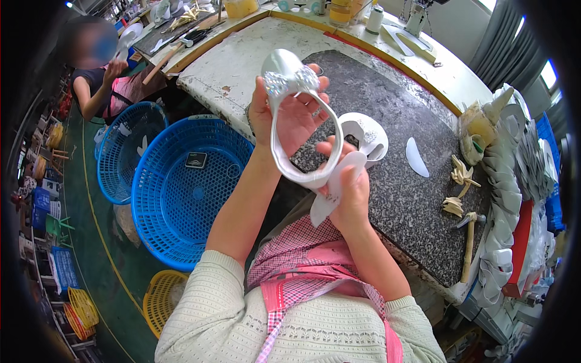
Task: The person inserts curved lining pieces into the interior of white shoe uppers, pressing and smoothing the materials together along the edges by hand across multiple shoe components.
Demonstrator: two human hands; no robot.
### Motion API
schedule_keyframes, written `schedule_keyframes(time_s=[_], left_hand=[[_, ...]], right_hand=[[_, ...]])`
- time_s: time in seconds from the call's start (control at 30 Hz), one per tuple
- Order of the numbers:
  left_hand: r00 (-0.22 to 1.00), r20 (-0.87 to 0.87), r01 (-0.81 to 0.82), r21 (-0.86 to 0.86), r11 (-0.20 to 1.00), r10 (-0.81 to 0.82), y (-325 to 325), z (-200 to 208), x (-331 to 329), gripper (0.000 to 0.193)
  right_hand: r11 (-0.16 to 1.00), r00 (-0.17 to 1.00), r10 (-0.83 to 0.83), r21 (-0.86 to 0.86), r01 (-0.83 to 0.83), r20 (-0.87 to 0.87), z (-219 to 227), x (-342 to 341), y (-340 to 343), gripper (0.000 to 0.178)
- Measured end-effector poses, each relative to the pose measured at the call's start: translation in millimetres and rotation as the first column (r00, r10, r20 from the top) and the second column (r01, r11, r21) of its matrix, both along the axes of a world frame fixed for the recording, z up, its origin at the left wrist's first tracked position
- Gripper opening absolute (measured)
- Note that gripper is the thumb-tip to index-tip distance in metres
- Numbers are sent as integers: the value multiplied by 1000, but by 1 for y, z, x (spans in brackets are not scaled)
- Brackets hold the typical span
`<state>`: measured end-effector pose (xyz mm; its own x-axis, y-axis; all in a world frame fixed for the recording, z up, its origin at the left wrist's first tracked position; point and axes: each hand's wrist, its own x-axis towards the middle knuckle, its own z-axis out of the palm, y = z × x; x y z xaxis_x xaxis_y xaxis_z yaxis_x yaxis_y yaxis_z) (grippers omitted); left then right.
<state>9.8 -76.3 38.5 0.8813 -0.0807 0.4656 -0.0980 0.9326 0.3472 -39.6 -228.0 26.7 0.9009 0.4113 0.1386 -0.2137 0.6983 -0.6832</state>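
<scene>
The left hand (295, 124) grips the toe of the white shoe top (282, 63), at 11 o'clock from the right hand (354, 196). That one pinches a flat white piece (327, 204) near the heel. Best hold both softly, without squashing the shiny bow (289, 82).

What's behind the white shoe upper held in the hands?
Through the opening of the white shoe upper, the left hand, some right-hand fingers and part of the speckled slab show. Whatever lies directly behind its toe is covered.
</scene>
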Motion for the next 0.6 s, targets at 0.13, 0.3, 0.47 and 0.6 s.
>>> schedule_keyframes(time_s=[0.13,0.3,0.47,0.6], left_hand=[[984,-130,-84,254,964,120,-11,14,-6,77],[411,198,-701,693,169,890,-7,-3,-19,43],[585,719,-670,689,-277,376,-31,17,-70,24],[687,515,-539,835,-116,513,-37,9,-72,24]], right_hand=[[878,900,435,219,-426,8,-23,12,-10,43],[984,975,169,89,-157,-146,-11,19,-22,25],[989,964,-147,-50,139,-222,-9,14,-12,18],[965,958,-254,-101,242,-132,-1,11,-12,19]])
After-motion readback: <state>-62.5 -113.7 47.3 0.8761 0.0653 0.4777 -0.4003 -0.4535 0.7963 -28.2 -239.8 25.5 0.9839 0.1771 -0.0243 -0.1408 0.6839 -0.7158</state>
